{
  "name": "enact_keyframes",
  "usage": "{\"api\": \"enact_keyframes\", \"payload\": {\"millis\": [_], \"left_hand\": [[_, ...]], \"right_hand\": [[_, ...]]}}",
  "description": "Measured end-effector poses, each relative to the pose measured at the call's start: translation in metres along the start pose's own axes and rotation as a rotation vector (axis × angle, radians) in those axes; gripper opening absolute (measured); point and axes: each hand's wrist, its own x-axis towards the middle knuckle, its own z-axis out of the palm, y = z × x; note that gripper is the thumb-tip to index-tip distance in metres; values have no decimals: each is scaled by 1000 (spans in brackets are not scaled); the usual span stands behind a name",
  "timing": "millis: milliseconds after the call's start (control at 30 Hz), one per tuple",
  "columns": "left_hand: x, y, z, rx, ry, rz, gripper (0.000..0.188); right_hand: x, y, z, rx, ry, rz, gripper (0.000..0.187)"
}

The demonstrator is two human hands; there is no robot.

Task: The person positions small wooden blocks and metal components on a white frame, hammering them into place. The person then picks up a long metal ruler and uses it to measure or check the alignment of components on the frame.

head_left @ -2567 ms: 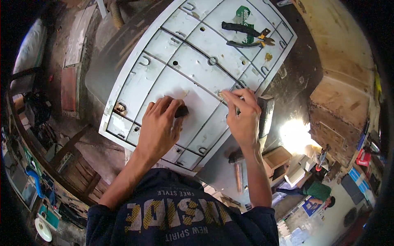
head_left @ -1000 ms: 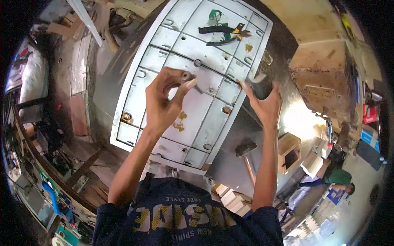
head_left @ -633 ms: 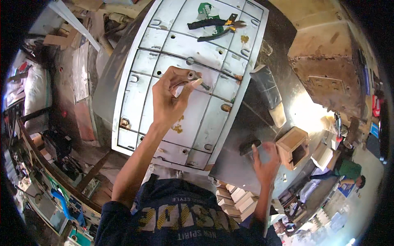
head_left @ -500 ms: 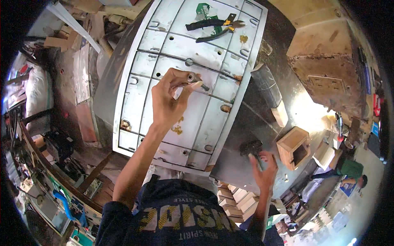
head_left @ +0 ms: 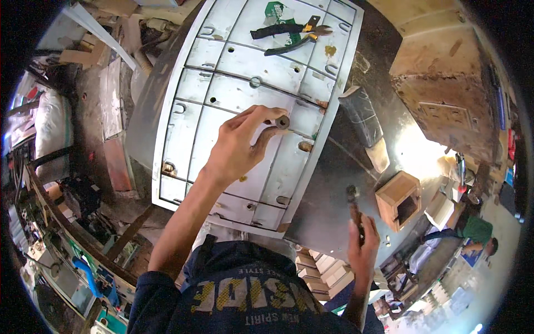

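My left hand (head_left: 233, 147) is closed in a pinch on a short metal rod (head_left: 282, 122), seen end-on with a dark hollow in its round face. It hovers over a white panel (head_left: 261, 200) crossed by a grid of dark lines, with holes and slots in it. To the right of the panel, my right hand (head_left: 364, 242) is wrapped round the handle of a hammer (head_left: 352, 193), its dark head pointing away from me. Cutting pliers (head_left: 314, 36) with black handles lie at the panel's far end, on a green-and-white packet (head_left: 275, 14).
A dark-wrapped piece with a pale end (head_left: 364, 119) lies right of the panel. Nearer stands an open wooden box (head_left: 389, 209). A large brown block (head_left: 439, 89) stands at the far right. A person in a green top (head_left: 475, 231) bends down farther right.
My left hand has moved slightly right and nearer, and the rod has turned end-on. My right hand has come nearer and the hammer has swung so its head points away from me.
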Motion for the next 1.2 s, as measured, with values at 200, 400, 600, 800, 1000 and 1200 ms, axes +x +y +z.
{"api": "enact_keyframes", "payload": {"millis": [200,400,600,800,1000,1200], "left_hand": [[2,-5,0,-31,-28,-46,33],[6,-3,-1,-68,-74,17,26],[2,-5,-3,-115,-91,-65,25],[3,-14,-2,-143,-94,-82,27],[7,-8,-1,-131,-110,-30,24],[-2,3,-14,-112,162,-31,29]], "right_hand": [[31,-82,-22,292,-103,142,40],[55,-117,-12,225,47,-385,52],[77,-128,1,28,-30,-417,46],[78,-134,4,-23,4,-421,49],[71,-134,4,61,112,-459,46],[65,-107,17,121,179,-382,43]]}}
